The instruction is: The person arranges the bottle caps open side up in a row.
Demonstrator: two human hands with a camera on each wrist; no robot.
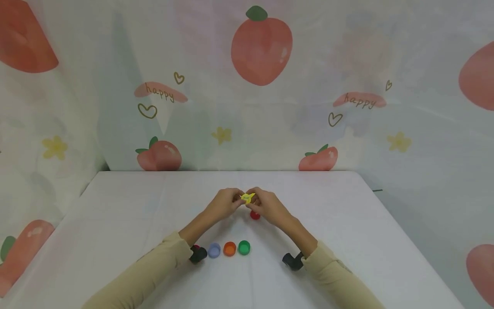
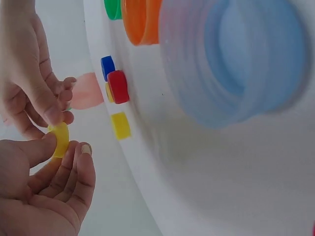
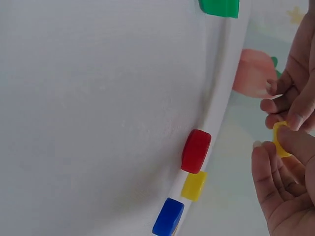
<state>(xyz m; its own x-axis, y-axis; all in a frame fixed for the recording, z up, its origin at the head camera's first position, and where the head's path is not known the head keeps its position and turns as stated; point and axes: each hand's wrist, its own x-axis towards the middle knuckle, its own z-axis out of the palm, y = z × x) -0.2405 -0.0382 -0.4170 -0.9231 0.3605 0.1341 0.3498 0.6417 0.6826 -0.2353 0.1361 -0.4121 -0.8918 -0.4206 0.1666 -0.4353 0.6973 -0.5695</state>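
Head view: pinched between the left hand and the right hand, a yellow piece, raised over the far part of the desk. Taken from both sides, marked face uncovered, small points seeming to jut from the outline. On the desk just below the right hand, a red piece; nearer the camera, in a row, a blue cap, an orange cap and a green cap. Judging by size, probably very light; likely stiff too, with no bend showing under the double pinch.

Left wrist view: yellow piece turned nearly edge-on, shallow and rounded. Pinched with the left thumb against one face; met at the upper end by the right hand's thumb. Best held just so, by the rim, leaving the middle free. Beyond, on the desk, a small blue piece and a second yellow piece.

Right wrist view: same pinch from the other side, right thumb over the near face, left hand at the upper end. Smooth-looking, so perhaps slippery; likely to shoot out if squeezed off-centre. Hardly fragile in the body, perhaps weaker at the points.
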